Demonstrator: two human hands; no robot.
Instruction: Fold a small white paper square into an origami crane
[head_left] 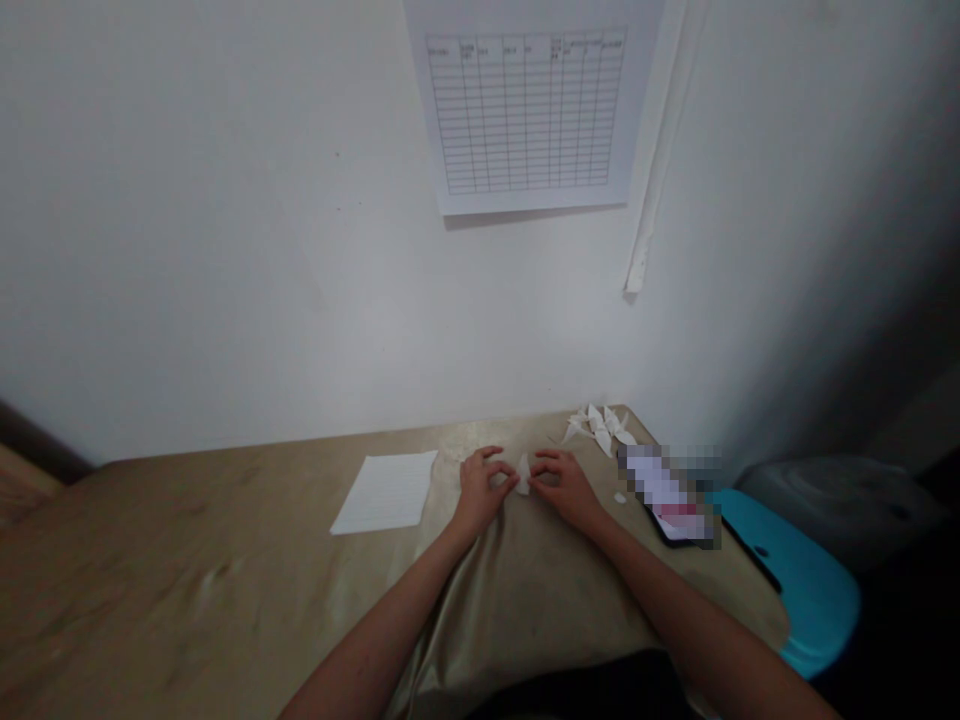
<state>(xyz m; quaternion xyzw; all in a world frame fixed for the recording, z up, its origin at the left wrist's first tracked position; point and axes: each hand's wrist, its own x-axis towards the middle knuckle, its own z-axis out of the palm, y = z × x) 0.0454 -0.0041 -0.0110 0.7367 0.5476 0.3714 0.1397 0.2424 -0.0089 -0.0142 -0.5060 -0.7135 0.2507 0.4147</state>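
A small folded piece of white paper (523, 474) stands between my two hands, just above the brown cloth-covered surface (300, 590). My left hand (482, 487) pinches its left edge between thumb and index finger. On the other side, my right hand (564, 488) pinches the right edge the same way. To the left of my left hand lies a stack of lined white paper sheets (386, 490). Several folded paper cranes (600, 428) sit in a group at the back right, beyond my right hand.
A phone (667, 495), its screen blurred, lies right of my right hand. Near it is a small white paper scrap (620, 498). A turquoise plastic stool or chair (814, 585) stands off the right edge. A printed table sheet (529, 120) hangs on the white wall behind.
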